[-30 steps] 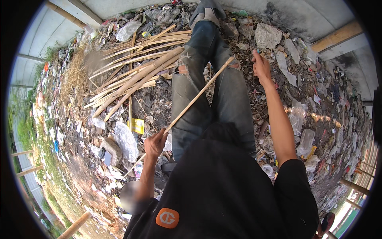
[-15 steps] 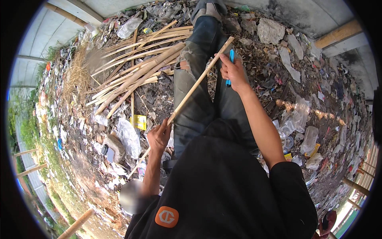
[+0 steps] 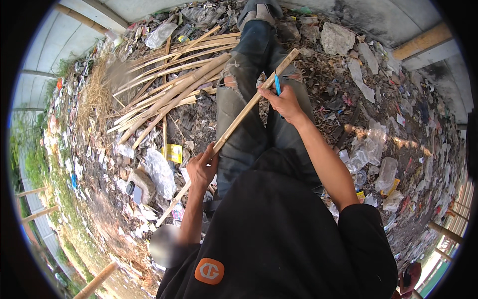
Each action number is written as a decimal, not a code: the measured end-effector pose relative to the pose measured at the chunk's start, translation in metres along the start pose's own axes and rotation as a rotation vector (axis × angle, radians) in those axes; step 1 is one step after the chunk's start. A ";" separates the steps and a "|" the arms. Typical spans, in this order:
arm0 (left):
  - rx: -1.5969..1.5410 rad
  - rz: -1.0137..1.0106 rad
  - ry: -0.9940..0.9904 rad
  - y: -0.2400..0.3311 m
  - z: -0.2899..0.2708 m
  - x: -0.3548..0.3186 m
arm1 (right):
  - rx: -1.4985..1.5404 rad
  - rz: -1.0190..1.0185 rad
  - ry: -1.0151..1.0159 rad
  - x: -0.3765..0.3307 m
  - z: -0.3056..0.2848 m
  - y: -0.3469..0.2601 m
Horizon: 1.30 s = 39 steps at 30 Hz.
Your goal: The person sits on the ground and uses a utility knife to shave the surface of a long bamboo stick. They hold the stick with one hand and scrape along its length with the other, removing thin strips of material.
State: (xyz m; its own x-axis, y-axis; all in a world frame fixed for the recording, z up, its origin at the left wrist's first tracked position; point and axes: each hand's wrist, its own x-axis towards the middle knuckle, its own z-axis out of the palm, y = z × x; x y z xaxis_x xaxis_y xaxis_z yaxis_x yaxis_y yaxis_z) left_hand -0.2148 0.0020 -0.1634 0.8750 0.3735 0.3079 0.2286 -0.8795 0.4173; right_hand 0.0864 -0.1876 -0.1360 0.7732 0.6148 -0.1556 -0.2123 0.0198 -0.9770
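Observation:
A long pale bamboo strip (image 3: pixel 238 121) runs slantwise over my legs, its far end up at the right and its near end down at the left. My left hand (image 3: pixel 201 168) is closed round its lower part. In my right hand (image 3: pixel 286 103) is a slim blue cutter knife (image 3: pixel 277 83), wrapped by the fingers, with its narrow tip up against the strip. The right thumb presses on the strip just below that tip. Part of the knife's handle is hidden by the palm.
A pile of split bamboo strips (image 3: pixel 169 82) lies on the ground left of my outstretched legs (image 3: pixel 239 112). Litter and plastic bags (image 3: pixel 160 173) cover the ground around me. A concrete chunk (image 3: pixel 337 39) sits at the far right, before a grey wall (image 3: pixel 378 17).
My right hand has moved nearer along the bamboo strip, and the cutter knife has turned so its tip meets the strip. The strip has shifted slightly; my left hand keeps hold of it.

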 end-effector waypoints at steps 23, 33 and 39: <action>-0.460 -0.313 -0.388 0.054 -0.028 0.067 | -0.154 0.079 -0.084 -0.004 0.028 0.006; -0.053 -0.348 -0.280 0.054 -0.007 0.074 | -0.967 -0.084 -0.238 -0.059 0.075 0.012; -0.047 -0.380 -0.256 0.061 -0.005 0.074 | -1.059 -0.108 -0.280 -0.061 0.082 0.007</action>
State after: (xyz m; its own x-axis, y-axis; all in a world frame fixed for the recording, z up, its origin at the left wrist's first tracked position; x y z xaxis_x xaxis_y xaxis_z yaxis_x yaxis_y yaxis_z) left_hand -0.1385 -0.0228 -0.1113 0.8116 0.5767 -0.0935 0.5393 -0.6779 0.4996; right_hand -0.0113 -0.1605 -0.1215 0.5655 0.8101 -0.1545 0.5719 -0.5202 -0.6343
